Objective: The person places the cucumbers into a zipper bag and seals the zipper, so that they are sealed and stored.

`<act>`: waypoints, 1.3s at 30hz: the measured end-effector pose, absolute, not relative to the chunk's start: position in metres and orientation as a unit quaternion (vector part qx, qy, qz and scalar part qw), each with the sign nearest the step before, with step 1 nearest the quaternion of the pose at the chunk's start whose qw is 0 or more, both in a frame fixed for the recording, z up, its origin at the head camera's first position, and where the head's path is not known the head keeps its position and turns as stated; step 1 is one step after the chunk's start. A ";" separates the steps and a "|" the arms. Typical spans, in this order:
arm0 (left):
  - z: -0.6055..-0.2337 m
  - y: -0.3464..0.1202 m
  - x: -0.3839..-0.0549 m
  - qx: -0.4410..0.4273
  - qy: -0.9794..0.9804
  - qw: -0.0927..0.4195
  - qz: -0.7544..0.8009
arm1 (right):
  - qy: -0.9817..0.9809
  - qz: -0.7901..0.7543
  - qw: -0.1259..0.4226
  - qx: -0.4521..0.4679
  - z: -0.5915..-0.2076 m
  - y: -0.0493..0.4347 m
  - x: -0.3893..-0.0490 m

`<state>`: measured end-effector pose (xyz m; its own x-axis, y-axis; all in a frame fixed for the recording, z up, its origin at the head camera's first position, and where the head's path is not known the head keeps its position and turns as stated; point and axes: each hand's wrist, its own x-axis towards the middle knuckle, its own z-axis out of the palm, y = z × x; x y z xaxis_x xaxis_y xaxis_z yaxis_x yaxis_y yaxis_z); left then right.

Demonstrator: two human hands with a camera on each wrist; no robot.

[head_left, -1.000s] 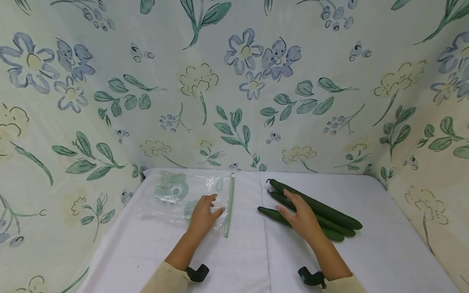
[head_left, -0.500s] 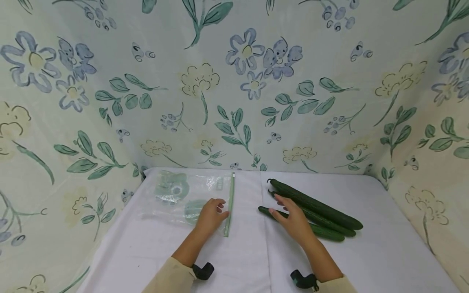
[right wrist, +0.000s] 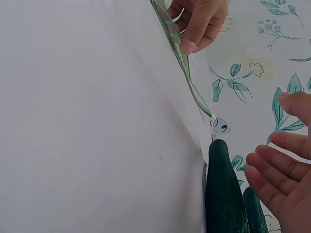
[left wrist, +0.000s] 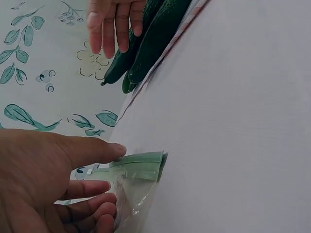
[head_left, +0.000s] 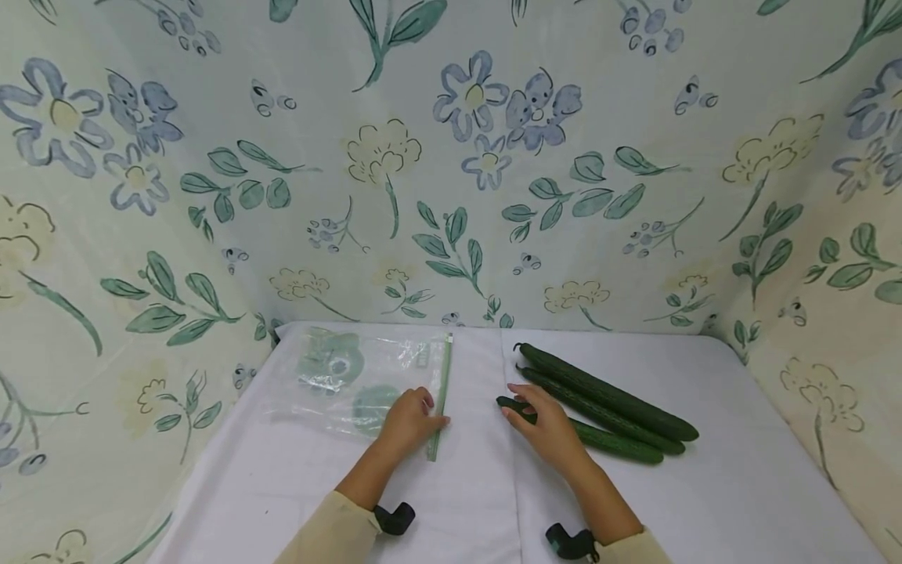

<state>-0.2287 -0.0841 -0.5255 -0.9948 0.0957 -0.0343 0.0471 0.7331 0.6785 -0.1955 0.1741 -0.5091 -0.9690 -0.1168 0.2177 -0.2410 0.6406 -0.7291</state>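
A clear zip bag (head_left: 405, 360) with green printed shapes lies flat on the left of the white-covered table, its green zip strip (head_left: 442, 384) facing right. My left hand (head_left: 407, 427) is over the strip's near part, thumb touching the strip (left wrist: 141, 162) and a gap between thumb and loosely bent fingers. On the right lie three long dark green cucumbers (head_left: 606, 389). My right hand (head_left: 550, 431) hovers over the left end of the nearest cucumber (head_left: 620, 446), fingers spread and holding nothing. In the right wrist view the cucumber (right wrist: 223, 194) shows apart from the right hand (right wrist: 284, 179).
White cloth (head_left: 472, 501) covers the table, with a crease down its middle between bag and cucumbers. Floral fabric (head_left: 451, 157) hangs behind and at both sides. A black wrist mount (head_left: 395, 518) sits on the left wrist, another black mount (head_left: 571, 540) on the right.
My left hand has moved slightly right onto the zip strip, which has shifted a little. My right hand has moved left along the cucumbers, toward the end of the nearest one.
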 end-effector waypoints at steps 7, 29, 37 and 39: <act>-0.525 -0.091 -0.228 0.054 0.921 0.019 0.385 | -0.896 0.431 0.050 0.097 -0.509 0.166 -0.196; -0.514 -0.082 -0.216 0.053 0.859 0.015 0.510 | -0.858 0.494 0.012 0.141 -0.514 0.131 -0.194; -0.504 -0.079 -0.207 0.087 0.839 0.022 0.536 | -0.840 0.531 -0.011 0.111 -0.516 0.120 -0.199; -0.501 -0.079 -0.206 0.093 0.837 0.019 0.539 | -0.832 0.545 -0.012 0.105 -0.517 0.118 -0.200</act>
